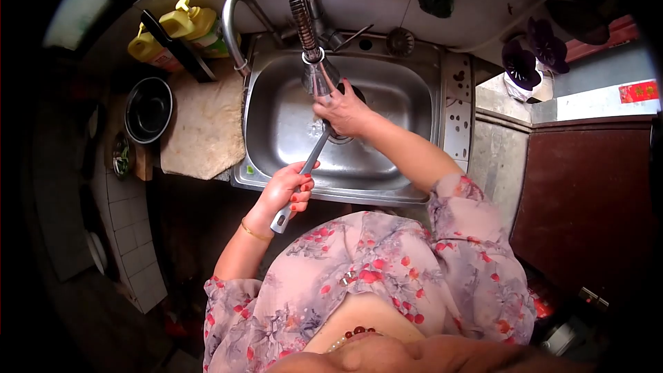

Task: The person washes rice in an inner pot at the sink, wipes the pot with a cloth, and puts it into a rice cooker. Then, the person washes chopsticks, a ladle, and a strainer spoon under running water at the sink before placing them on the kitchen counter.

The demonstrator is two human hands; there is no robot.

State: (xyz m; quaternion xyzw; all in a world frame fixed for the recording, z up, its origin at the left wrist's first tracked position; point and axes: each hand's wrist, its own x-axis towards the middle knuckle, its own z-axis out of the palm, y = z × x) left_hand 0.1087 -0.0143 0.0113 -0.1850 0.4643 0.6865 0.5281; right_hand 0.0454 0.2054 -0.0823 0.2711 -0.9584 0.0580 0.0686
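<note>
My left hand [286, 190] is closed round the grey handle of a long kitchen utensil [317, 148], whose handle end has a hanging hole. Over the sink basin [276, 124], my right hand [347, 110] grips the utensil's far end, just below the spray head of the coiled faucet [320, 74]. Water seems to splash beside the right fingers. The working end of the utensil is hidden by that hand and by something dark near the drain, so its exact kind cannot be made out.
Left of the sink are a worn cutting board [204, 121], a black bowl [149, 110], yellow pump bottles [186, 24] and a second curved tap [238, 10]. A round strainer [400, 41] rests on the back rim. Dark purple flowers [521, 63] stand at right.
</note>
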